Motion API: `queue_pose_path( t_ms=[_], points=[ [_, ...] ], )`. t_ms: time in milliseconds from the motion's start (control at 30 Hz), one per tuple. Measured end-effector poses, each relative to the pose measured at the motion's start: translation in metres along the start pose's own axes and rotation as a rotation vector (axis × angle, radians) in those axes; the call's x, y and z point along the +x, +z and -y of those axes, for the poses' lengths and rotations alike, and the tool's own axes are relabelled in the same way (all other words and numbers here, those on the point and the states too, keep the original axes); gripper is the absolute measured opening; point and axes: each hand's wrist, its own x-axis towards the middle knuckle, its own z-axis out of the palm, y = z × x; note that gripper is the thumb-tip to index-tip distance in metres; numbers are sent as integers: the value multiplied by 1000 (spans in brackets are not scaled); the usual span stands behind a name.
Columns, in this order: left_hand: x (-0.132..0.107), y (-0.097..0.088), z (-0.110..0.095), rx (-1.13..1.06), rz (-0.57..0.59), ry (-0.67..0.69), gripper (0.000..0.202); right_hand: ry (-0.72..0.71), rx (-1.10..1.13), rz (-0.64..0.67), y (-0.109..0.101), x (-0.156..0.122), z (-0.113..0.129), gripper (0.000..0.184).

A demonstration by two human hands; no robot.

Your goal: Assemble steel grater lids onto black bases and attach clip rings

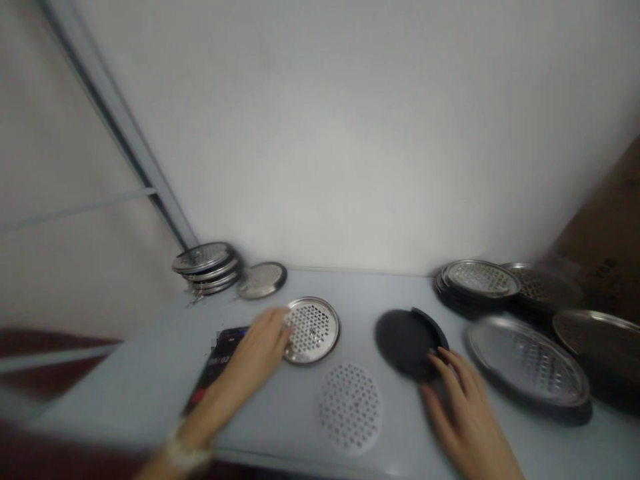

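Steel and black are what I've got under the hands on my remote feed. My left hand (pixel 257 343) sits at the near left edge of a perforated steel disc (pixel 313 331), fingers together and tips on its rim; I can't tell from this angle if it's actually pinching the rim or only touching it. The disc lies flat on a pale grey table (pixel 150 393), holes facing up, with a black phone (pixel 217 363) showing a lit timer just under my left wrist. A bracelet (pixel 187 455) is on that wrist.

My right hand (pixel 463 417) is at the lower right edge of a black round disc (pixel 407 345), fingers spread and curved. Whether it's gripping, can't tell either. A raised dark rim (pixel 431 327) stands along the disc's far edge; it may be a separate ring, hard to say.

So what's in hand right now: one disc under each hand, both on the table. Between the hands, nearer me, lies a white perforated disc (pixel 350 408).

Back left, a stack of steel strainer discs (pixel 206 265) sits tilted against the wall, with a single dark-rimmed disc (pixel 261 280) beside it. Back right, there's a pile of steel discs (pixel 480 279), and a large steel perforated tray (pixel 529 363) lies nearer the right hand, with another dark-backed tray (pixel 597 347) beyond it. A brown cardboard box (pixel 607 227) shows at the far right.
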Motion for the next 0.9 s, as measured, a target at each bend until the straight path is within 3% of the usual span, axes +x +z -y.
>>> queue_pose_path(
  t_ms=[233,367,533,733,833,900],
  points=[
    [57,-3,26,9,75,-81,16,-31,0,-14,4,-1,-6,38],
    [73,-8,36,-57,117,-103,11,-26,-7,-4,4,-1,-7,36],
    [84,-25,40,-141,110,-100,19,-31,-11,4,4,1,-6,36],
    [82,-58,22,-129,-67,34,30,-35,-16,-6,4,0,-5,37],
    [65,-63,3,-82,-117,149,26,-38,-20,-16,5,0,-5,37],
    [49,-60,-9,27,-138,297,25,-44,-21,-23,5,1,-5,36]
  ],
)
